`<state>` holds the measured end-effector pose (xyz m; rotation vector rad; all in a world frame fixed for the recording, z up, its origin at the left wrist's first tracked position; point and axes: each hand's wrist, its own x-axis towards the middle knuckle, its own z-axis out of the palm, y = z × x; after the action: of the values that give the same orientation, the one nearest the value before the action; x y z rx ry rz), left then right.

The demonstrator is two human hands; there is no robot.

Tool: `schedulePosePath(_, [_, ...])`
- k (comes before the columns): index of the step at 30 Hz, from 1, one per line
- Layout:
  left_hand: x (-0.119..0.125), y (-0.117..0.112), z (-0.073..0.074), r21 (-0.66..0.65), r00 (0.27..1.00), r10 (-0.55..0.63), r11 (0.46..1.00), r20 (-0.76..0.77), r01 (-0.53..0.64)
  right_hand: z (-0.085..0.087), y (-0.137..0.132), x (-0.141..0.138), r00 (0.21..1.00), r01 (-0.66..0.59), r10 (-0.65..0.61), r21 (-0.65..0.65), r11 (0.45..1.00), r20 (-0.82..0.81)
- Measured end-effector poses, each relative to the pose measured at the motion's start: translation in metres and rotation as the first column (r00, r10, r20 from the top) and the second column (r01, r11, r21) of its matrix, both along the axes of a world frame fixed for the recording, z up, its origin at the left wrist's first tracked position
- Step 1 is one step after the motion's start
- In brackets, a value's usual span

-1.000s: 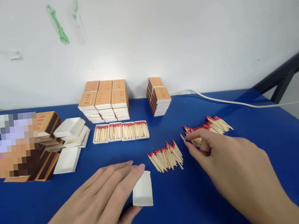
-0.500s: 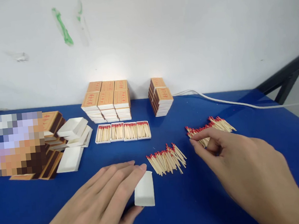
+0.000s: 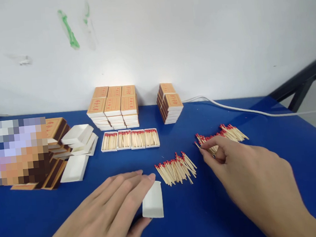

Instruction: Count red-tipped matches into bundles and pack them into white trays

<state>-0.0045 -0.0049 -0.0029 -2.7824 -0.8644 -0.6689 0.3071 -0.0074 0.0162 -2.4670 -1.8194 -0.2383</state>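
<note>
The left hand (image 3: 108,212), half curled, grips a smooth white card tray (image 3: 152,203) near a loose heap (image 3: 176,170); the right hand (image 3: 254,178) pinches one thin match (image 3: 196,145), fingertips nearly together. Its fingers hide part of the far pile (image 3: 234,132). Pixel blocks mask some boxes (image 3: 54,128) leftward. Blue table (image 3: 198,219) stretches between tray and right wrist, its right edge slanting.

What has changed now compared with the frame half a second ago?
The right hand has shifted slightly left, and a matchstick now protrudes from its pinch; none showed there half a second ago. The left hand still holds the white matchbox tray; the near match pile, the row of filled trays and the matchbox stacks stayed put.
</note>
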Motion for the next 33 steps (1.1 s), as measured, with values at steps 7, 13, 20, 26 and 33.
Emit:
schedulePosePath(7, [0.001, 0.002, 0.001, -0.012, 1.0, -0.002, 1.0, 0.004, 0.002, 0.003, -0.003, -0.003, 1.0, 0.004, -0.003, 0.004, 1.0, -0.009])
schedulePosePath(13, [0.003, 0.003, 0.004, 0.03, 1.0, 0.005, 1.0, -0.022, -0.004, -0.01, -0.009, 0.002, 0.992, -0.109, 0.116, 0.127, 0.986, -0.048])
schedulePosePath(20, [0.003, 0.002, 0.001, 0.01, 1.0, 0.001, 1.0, -0.008, -0.001, -0.007, -0.007, 0.007, 0.995, -0.081, 0.086, 0.117, 0.99, -0.041])
schedulePosePath(26, [0.001, 0.0, 0.002, 0.006, 1.0, 0.009, 1.0, -0.006, -0.009, -0.001, -0.004, 0.01, 0.982, -0.102, 0.094, -0.039, 0.994, -0.166])
schedulePosePath(33, [0.003, 0.003, 0.003, 0.001, 1.0, 0.001, 1.0, 0.012, -0.001, 0.004, -0.006, 0.012, 0.93, -0.204, 0.159, -0.104, 0.974, -0.33])
